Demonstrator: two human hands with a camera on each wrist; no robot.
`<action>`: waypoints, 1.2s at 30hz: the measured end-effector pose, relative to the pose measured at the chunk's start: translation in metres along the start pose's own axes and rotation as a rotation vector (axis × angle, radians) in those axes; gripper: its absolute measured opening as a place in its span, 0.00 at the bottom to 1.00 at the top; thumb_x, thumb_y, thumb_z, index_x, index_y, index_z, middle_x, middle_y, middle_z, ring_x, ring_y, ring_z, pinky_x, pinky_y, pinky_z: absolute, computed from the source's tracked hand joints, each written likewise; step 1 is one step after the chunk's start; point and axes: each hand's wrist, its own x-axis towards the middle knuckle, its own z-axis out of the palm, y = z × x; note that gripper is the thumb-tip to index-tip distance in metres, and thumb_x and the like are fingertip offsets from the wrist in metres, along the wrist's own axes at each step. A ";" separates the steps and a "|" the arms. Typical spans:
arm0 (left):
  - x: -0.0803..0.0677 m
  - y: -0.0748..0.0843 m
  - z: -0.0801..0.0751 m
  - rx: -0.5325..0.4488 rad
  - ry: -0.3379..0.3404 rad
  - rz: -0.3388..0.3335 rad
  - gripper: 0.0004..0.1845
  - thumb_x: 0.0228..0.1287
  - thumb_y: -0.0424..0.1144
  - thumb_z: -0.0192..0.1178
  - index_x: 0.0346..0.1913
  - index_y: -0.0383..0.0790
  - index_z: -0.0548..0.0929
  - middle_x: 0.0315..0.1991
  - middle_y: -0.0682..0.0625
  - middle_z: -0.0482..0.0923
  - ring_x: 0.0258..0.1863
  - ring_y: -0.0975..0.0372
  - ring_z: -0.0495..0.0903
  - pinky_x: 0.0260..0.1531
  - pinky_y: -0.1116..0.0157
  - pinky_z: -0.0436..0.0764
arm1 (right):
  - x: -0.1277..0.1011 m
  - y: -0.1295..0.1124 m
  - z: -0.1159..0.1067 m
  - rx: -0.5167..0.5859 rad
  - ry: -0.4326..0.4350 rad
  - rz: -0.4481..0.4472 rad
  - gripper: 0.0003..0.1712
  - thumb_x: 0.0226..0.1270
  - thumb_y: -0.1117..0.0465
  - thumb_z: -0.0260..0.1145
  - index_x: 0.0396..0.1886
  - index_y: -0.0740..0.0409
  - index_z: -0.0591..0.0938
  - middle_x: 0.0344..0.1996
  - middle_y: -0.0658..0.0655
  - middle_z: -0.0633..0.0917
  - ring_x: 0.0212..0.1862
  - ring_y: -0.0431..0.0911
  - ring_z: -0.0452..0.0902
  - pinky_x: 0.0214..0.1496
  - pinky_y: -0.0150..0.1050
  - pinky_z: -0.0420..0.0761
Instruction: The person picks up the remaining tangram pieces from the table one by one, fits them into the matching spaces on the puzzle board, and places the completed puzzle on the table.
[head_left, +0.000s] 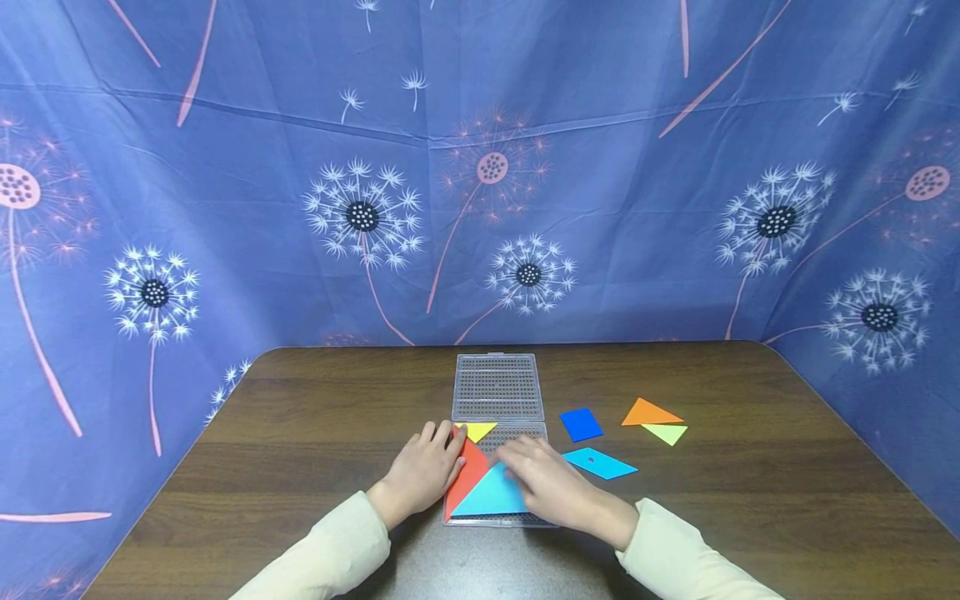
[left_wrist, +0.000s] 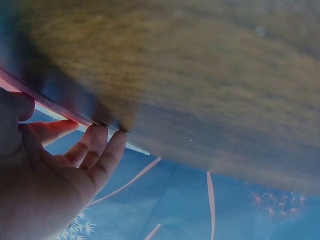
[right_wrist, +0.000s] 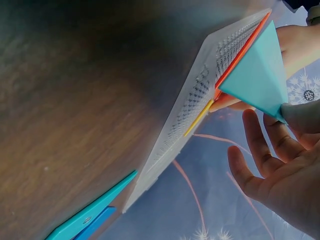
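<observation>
Right grip (head_left: pixel 551 487) flat-fingered on the cyan triangle (head_left: pixel 491 497) in the clear tray (head_left: pixel 536 433), left grip (head_left: pixel 423 468) relaxed against the red triangle (head_left: pixel 467 473) just beside: risks nudging neighbours askew through sideways pressure.

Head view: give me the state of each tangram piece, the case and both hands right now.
Clear case: open, flat on table.
Red triangle: in tray, left hand touching.
Cyan triangle: in tray, right hand pressing.
Yellow triangle: in tray.
Blue square, cyan parallelogram, orange triangle, lime triangle: loose on table.
</observation>
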 end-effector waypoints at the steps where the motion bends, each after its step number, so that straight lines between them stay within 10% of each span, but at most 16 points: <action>1: 0.000 0.000 0.000 0.001 0.000 0.001 0.23 0.66 0.51 0.48 0.59 0.42 0.74 0.48 0.45 0.70 0.40 0.57 0.69 0.36 0.64 0.76 | 0.000 0.000 0.000 0.001 -0.003 -0.001 0.12 0.63 0.68 0.57 0.43 0.52 0.80 0.42 0.47 0.83 0.48 0.43 0.75 0.57 0.55 0.69; 36: 0.001 0.000 -0.001 0.014 -0.034 -0.005 0.24 0.67 0.52 0.47 0.60 0.43 0.73 0.49 0.45 0.70 0.41 0.57 0.68 0.37 0.64 0.76 | 0.000 -0.001 0.007 -0.010 -0.020 -0.037 0.11 0.61 0.68 0.59 0.41 0.54 0.81 0.40 0.47 0.84 0.47 0.42 0.76 0.52 0.46 0.74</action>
